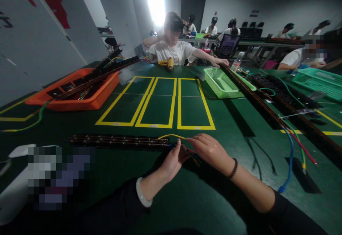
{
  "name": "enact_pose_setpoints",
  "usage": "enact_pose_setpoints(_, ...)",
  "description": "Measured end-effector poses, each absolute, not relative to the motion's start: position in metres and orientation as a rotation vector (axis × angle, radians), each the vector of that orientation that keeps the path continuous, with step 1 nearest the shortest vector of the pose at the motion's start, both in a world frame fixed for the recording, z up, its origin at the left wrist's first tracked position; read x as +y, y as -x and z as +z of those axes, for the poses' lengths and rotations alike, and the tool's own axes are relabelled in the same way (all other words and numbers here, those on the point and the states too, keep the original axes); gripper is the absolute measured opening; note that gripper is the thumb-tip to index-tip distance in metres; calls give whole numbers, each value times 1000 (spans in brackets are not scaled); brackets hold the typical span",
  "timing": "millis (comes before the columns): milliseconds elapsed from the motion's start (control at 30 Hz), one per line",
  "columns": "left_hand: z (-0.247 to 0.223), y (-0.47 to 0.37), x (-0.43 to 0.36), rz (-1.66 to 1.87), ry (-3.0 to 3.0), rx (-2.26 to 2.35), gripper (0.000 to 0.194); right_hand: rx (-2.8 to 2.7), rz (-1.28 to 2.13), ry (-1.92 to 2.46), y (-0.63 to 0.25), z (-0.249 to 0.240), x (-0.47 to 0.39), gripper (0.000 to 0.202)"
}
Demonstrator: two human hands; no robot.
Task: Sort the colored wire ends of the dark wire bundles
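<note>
In the head view, I have both hands out over the green surface [227, 196], meeting at the right end of a dark wired strip [120, 141] that lies flat, crosswise, just in front of me. My right grip [211, 151] is narrow, thumb and fingertips pinching the free end of a yellow wire [171, 135] that arches up from that end of the strip. My left grip [172, 162] is beside it, thumb upright, with dark leads [196, 158] running past the fingers to a small ring terminal [198, 164]; I cannot tell whether it is closed on them. Beyond the strip, yellow tape outlines [175, 101] mark three side-by-side panels on the surface. To their left sits an orange basket [98, 96] with more dark strips sticking out over its rim; to their right is a light green basket [227, 93], with a long dark strip [253, 98] slanting across it towards me. Blue, red and green wires [291, 160] trail from near that strip. Across from me, a person in a white shirt [173, 51] reaches a hand [220, 62] to its far end, near a clear bottle [237, 62]. A yellow tool [170, 64] is in front of the person, and a teal basket [320, 82] stands at far right.
</note>
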State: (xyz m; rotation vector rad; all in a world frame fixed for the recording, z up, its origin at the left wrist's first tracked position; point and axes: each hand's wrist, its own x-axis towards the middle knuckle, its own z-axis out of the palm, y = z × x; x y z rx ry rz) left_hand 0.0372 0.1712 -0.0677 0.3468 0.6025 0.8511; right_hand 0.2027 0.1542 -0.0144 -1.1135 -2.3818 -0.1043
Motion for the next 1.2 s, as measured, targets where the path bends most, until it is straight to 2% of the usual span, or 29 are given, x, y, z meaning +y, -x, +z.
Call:
enact_pose_setpoints(300,-69,-36,171,815,-471,574,22,-2387,63,1372,-216,-46,180,26)
enact_pose_setpoints(567,-66,-36,171,814,-457,589,23,-2435,-23,1385,-210,-59,178,20)
enact_pose_setpoints(733,-68,-35,172,818,-433,607,25,-2291,-67,1212,-217,-55,155,27)
enact_pose_setpoints(900,-65,-36,172,791,-441,615,34,-2549,-197,909,-220,-55,136,31)
enact_pose_setpoints(1033,-65,-36,172,800,-440,634,34,-2637,-294,873,-218,-57,133,20)
enact_pose_setpoints(1200,-67,-36,173,798,-495,630,37,-2676,-359,841,-219,-55,133,29)
